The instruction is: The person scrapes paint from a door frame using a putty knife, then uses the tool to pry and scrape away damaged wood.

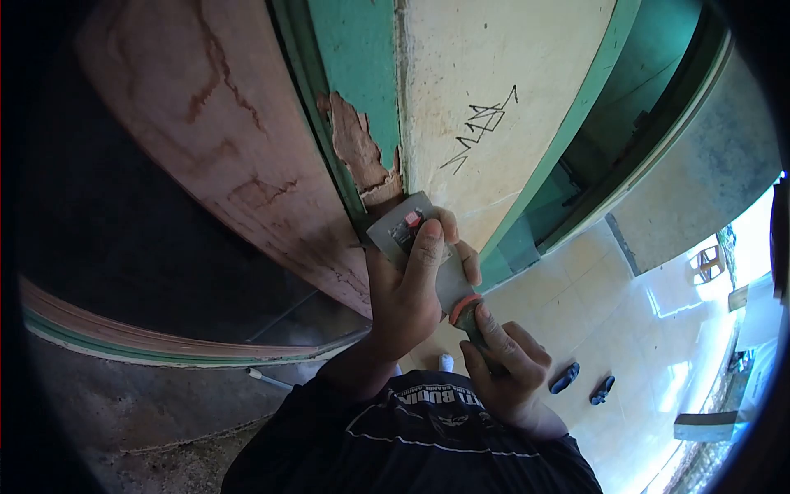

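A wide putty knife (453, 278) with a grey metal blade and a small red label is in both of my hands. My left hand (411, 296) pinches the blade, thumb on its upper face and fingers behind its far side. Closed around the dark handle with its red collar is my right hand (510, 362). The blade's front edge overlaps the foot of a green door frame (354, 49) in this view. Just above the blade, the green paint has broken away over a patch of rough brown wood (354, 144).
Right of the frame is a cream wall (502, 49) with black scribble. A pinkish, stained door panel (206, 123) curves along the left. Dark sandals (565, 378) lie on the tiled floor (543, 309), and a small stool (706, 265) stands far right.
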Motion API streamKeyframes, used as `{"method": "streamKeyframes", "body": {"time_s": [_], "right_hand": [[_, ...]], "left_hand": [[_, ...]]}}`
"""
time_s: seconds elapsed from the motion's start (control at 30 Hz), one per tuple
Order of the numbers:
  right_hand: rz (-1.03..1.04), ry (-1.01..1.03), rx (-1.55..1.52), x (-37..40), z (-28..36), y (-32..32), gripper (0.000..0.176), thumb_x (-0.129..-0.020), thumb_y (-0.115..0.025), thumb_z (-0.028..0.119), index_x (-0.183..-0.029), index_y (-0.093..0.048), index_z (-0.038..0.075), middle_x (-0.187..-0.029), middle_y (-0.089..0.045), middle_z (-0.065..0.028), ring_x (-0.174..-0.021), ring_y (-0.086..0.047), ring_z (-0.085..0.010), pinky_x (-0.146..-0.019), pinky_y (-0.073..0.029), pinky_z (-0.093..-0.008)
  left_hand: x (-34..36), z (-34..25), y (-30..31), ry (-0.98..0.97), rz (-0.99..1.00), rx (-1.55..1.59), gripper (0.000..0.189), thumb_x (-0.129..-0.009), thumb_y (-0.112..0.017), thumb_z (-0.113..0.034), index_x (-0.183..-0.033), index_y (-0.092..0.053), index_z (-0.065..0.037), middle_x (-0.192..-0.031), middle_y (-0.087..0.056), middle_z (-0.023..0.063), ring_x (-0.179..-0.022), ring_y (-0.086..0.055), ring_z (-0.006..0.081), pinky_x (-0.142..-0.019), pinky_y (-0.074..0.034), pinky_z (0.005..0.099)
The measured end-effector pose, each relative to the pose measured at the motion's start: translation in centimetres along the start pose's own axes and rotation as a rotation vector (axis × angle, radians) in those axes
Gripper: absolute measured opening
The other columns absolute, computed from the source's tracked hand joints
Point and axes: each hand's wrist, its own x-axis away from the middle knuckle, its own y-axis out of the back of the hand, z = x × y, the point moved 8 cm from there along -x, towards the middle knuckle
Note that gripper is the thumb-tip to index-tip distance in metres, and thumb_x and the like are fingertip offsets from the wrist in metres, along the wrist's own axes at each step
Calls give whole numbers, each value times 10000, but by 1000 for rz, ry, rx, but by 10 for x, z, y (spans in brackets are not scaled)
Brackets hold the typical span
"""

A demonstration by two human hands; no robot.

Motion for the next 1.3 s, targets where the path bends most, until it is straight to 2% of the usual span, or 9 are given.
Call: {"method": "streamKeyframes", "body": {"time_s": [0.13,0.37,0.43,0.67,0.73,0.87,0.93,1.13,1.3], "right_hand": [[-27,1,-16,-2,4,3,566,-647,-755,-9,-1185,-612,92,-608,-502,-48,-463,-514,-148,-425,-421,-289],[-29,5,-26,-1,3,1,566,-652,-760,-2,-1190,-610,91,-614,-506,-51,-460,-504,-143,-428,-419,-282],[-31,2,-17,-3,7,4,563,-654,-761,0,-1188,-611,92,-614,-508,-53,-460,-507,-144,-428,-420,-282],[-23,-8,-18,-1,2,1,548,-655,-761,1,-1177,-617,82,-608,-514,-61,-461,-521,-146,-439,-425,-269],[-40,4,-11,-5,6,4,548,-654,-760,-2,-1176,-618,86,-609,-515,-60,-461,-520,-145,-440,-425,-269],[-43,15,-2,-5,3,5,550,-649,-760,-8,-1173,-622,89,-609,-518,-57,-463,-522,-143,-442,-426,-269],[-49,5,-25,-1,0,2,547,-648,-759,-12,-1168,-624,85,-608,-518,-56,-462,-520,-144,-443,-427,-268],[-60,-4,-33,-7,6,7,549,-641,-752,-29,-1164,-627,85,-618,-530,-59,-468,-528,-149,-450,-433,-266],[-27,29,-24,-9,4,3,555,-639,-754,-27,-1168,-622,79,-617,-528,-60,-470,-529,-149,-448,-434,-272]], "left_hand": [[-4,-5,-5,-5,54,0,203,-974,-438,-184,-888,-440,1,-820,-495,57,-571,-564,142,-476,-430,243],[-2,-2,0,9,-38,26,206,-975,-433,-183,-873,-441,-5,-791,-498,53,-551,-558,138,-469,-423,239],[-5,-5,-5,32,34,-21,206,-977,-426,-179,-866,-445,-7,-792,-503,52,-545,-557,138,-468,-423,241],[-4,-3,0,9,-71,1,226,-979,-425,-200,-851,-465,-18,-716,-513,45,-536,-558,127,-458,-409,234],[-8,-7,-7,21,24,-39,223,-973,-441,-195,-848,-462,-12,-748,-507,49,-542,-561,132,-463,-413,240],[-9,-7,-10,-9,43,-30,218,-971,-446,-187,-843,-464,-12,-749,-505,48,-545,-563,136,-463,-415,243],[-4,-4,-2,4,-70,32,228,-971,-446,-195,-836,-469,-12,-719,-499,49,-540,-559,132,-462,-414,242],[-11,-7,-10,86,52,-18,238,-966,-459,-198,-833,-456,0,-782,-491,58,-538,-550,146,-470,-423,250],[-8,-7,-7,-12,-27,11,239,-969,-448,-201,-827,-457,-9,-736,-490,47,-528,-544,135,-462,-415,247]]}}
